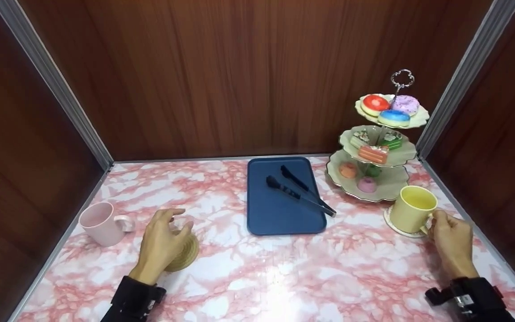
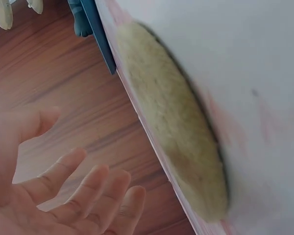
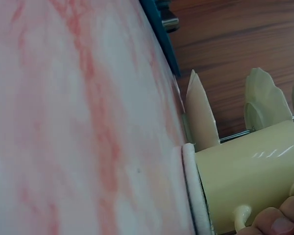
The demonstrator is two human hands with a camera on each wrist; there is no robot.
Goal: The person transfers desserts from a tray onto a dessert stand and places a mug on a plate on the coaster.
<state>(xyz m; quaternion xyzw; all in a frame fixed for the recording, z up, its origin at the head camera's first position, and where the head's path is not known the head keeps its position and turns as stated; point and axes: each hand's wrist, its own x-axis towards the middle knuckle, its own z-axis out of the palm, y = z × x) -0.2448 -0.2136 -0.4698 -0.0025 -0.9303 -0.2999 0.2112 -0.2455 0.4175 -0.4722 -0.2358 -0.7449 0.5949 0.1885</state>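
A yellow mug [image 1: 411, 213] stands upright on a round white coaster [image 1: 396, 227] at the right. My right hand [image 1: 453, 237] grips its handle, and the right wrist view shows the fingers [image 3: 277, 220] curled there. At the left, my left hand [image 1: 161, 241] is raised above a round woven coaster [image 1: 188, 256], fingers loosely bent and apart, holding nothing. The left wrist view shows that hand beside the woven coaster [image 2: 174, 127], not touching it. A pink mug [image 1: 101, 223] stands upright left of my left hand, its handle pointing right.
A blue tray [image 1: 280, 219] lies in the middle with black-handled tongs [image 1: 302, 190] across it, their tips over its right edge. Behind the yellow mug rises a three-tier stand [image 1: 347, 181] with toy doughnuts and cakes. Brown wood-grain panels [image 1: 239, 80] enclose the back and sides.
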